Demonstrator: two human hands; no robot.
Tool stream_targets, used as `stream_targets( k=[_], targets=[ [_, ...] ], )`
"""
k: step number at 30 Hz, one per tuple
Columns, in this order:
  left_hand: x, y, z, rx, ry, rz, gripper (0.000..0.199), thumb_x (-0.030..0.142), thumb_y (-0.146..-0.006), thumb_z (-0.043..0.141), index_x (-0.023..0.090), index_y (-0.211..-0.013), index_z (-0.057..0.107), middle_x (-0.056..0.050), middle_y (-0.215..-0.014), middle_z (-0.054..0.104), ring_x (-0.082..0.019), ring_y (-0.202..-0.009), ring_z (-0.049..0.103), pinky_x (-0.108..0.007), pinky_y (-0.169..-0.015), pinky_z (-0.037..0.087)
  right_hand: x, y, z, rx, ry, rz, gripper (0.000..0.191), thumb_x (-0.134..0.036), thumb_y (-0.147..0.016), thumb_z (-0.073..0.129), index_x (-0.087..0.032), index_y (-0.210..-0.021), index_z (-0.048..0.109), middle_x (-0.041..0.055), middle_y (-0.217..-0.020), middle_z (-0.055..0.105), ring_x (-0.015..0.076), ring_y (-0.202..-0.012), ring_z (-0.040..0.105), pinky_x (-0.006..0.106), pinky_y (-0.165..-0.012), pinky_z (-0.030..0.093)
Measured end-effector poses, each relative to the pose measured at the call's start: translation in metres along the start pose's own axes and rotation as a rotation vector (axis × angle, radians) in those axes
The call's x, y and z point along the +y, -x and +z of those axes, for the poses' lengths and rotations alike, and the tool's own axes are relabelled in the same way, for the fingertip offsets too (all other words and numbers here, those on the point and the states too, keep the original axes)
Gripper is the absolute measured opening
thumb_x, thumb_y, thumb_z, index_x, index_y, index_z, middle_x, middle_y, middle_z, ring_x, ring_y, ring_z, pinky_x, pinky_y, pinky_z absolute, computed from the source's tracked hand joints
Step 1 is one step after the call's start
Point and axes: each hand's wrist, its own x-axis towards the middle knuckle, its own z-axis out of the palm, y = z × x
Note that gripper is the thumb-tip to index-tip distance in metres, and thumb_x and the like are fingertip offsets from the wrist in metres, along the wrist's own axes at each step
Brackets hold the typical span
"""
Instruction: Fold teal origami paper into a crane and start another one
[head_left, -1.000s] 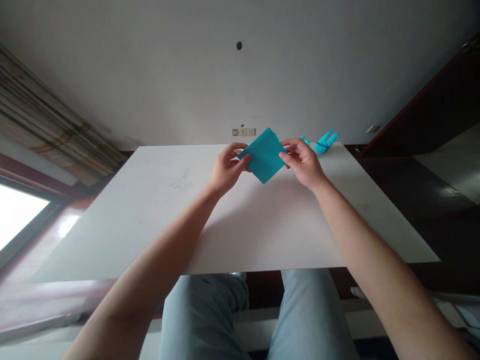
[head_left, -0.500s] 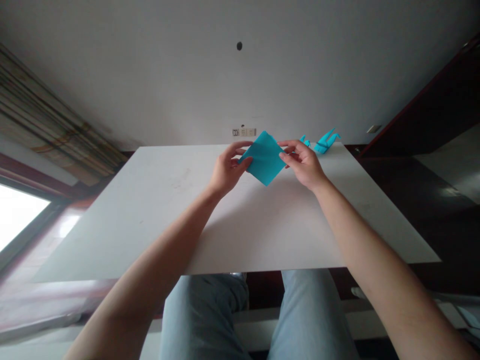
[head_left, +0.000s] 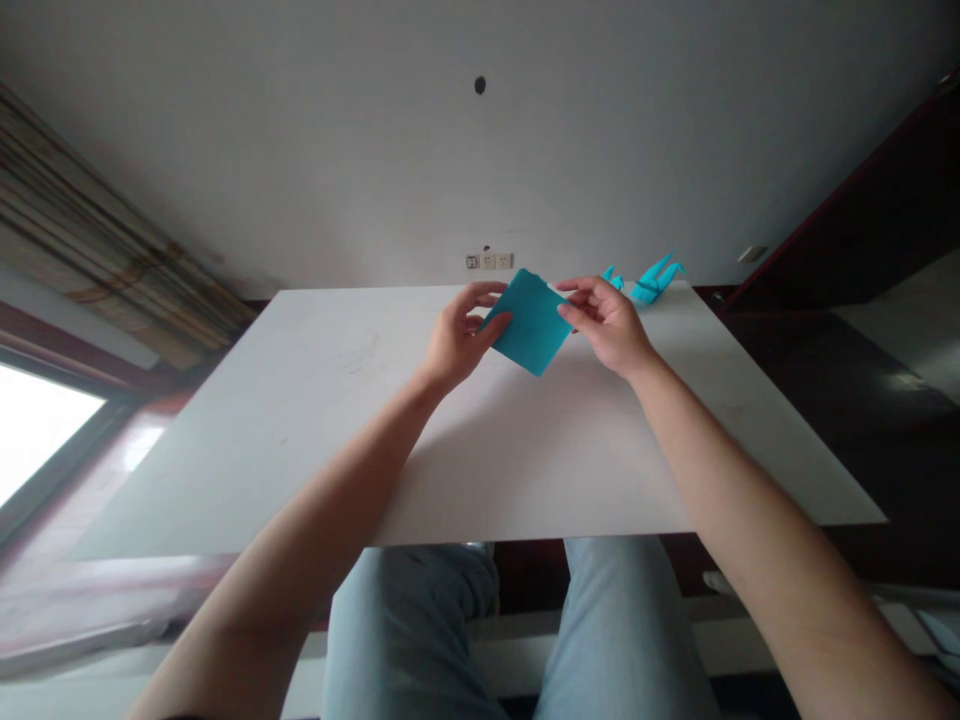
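a folded teal paper square (head_left: 531, 320) is held up in the air above a white table (head_left: 247, 470), tilted so that one corner points toward six o'clock. the left hand (head_left: 459, 340) grasps it from the nine o'clock side, its thumb lying across the front face and its fingers curving round behind the sheet, a hold that looks suited to pinning the layers together. the right hand (head_left: 606, 325) comes in from three o'clock and pinches the opposite side between thumb and fingertips, though how firmly cannot be told from this view. neither hand has let go; gripping from both sides seems to keep the paper steady and clear of the tabletop, where it can be turned freely. at about two o'clock from the paper, near the far table edge, stands a teal origami crane (head_left: 654, 284), with a smaller teal paper piece (head_left: 613, 281) just beside it, both well out of the hands' way. a wall socket panel (head_left: 487, 260) sits beyond at twelve o'clock.
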Motion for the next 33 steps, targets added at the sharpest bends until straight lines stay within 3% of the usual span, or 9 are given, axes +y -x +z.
stream_targets(
  k=[3, 6, 10, 15, 20, 29, 33],
  targets=[
    [0.003, 0.001, 0.002, -0.012, 0.005, -0.032, 0.05, 0.069, -0.109, 0.089, 0.025, -0.133, 0.082, -0.005, -0.102, 0.087, -0.017, -0.078, 0.078, -0.026, -0.067, 0.061, 0.0, 0.001, 0.002, -0.012, -0.011, -0.002, 0.057, -0.076, -0.088, 0.11, -0.035, -0.123, 0.091, 0.0, -0.095, 0.079, 0.0231, -0.089, 0.073, 0.035, -0.079, 0.064],
    [0.009, 0.0, 0.003, -0.014, -0.009, -0.039, 0.068, 0.091, -0.113, 0.078, 0.024, -0.108, 0.079, -0.004, -0.087, 0.078, -0.018, -0.075, 0.072, -0.027, -0.066, 0.057, -0.001, 0.003, 0.004, -0.057, -0.022, 0.005, 0.055, -0.074, -0.087, 0.112, -0.034, -0.118, 0.093, 0.0024, -0.1, 0.084, 0.0242, -0.094, 0.075, 0.037, -0.084, 0.066],
    [0.016, 0.001, 0.002, -0.001, -0.061, -0.035, 0.084, 0.105, -0.111, 0.069, 0.024, -0.087, 0.069, 0.0, -0.074, 0.064, -0.016, -0.068, 0.055, -0.029, -0.061, 0.045, -0.01, 0.008, 0.005, -0.125, -0.004, 0.035, 0.051, -0.066, -0.084, 0.115, -0.035, -0.119, 0.094, 0.0033, -0.103, 0.086, 0.0256, -0.094, 0.076, 0.039, -0.081, 0.067],
    [0.026, 0.004, 0.005, 0.001, -0.11, -0.021, 0.084, 0.105, -0.112, 0.068, 0.025, -0.086, 0.067, 0.002, -0.07, 0.057, -0.016, -0.065, 0.046, -0.031, -0.058, 0.033, -0.024, 0.009, 0.005, -0.162, -0.012, 0.04, 0.052, -0.075, -0.09, 0.109, -0.032, -0.114, 0.093, 0.0035, -0.098, 0.085, 0.0243, -0.09, 0.075, 0.037, -0.08, 0.065],
    [0.038, 0.008, 0.009, -0.114, -0.146, 0.0, 0.085, 0.105, -0.113, 0.064, 0.025, -0.085, 0.065, 0.002, -0.07, 0.055, -0.015, -0.064, 0.044, -0.032, -0.058, 0.034, -0.034, 0.008, 0.004, -0.198, 0.02, 0.019, 0.058, -0.083, -0.097, 0.1, -0.028, -0.091, 0.083, 0.0015, -0.083, 0.075, 0.0199, -0.075, 0.061, 0.035, -0.072, 0.056],
    [0.051, 0.01, 0.009, -0.221, -0.119, -0.006, 0.089, 0.108, -0.115, 0.057, 0.025, -0.082, 0.059, 0.001, -0.071, 0.053, -0.015, -0.066, 0.042, -0.032, -0.059, 0.036, -0.047, 0.013, 0.007, -0.255, 0.061, -0.001, 0.039, -0.056, -0.104, 0.092, -0.028, -0.083, 0.076, -0.0003, -0.076, 0.065, 0.02, -0.074, 0.055, 0.035, -0.07, 0.049],
    [0.052, 0.011, 0.01, -0.223, -0.089, -0.006, 0.084, 0.104, -0.116, 0.062, 0.024, -0.091, 0.068, 0.0, -0.08, 0.062, -0.016, -0.073, 0.051, -0.031, -0.065, 0.043, -0.051, 0.014, 0.007, -0.283, 0.086, -0.006, 0.037, -0.054, -0.105, 0.09, -0.028, -0.083, 0.074, -0.0002, -0.076, 0.065, 0.0208, -0.075, 0.055, 0.037, -0.072, 0.048]
  ],
)
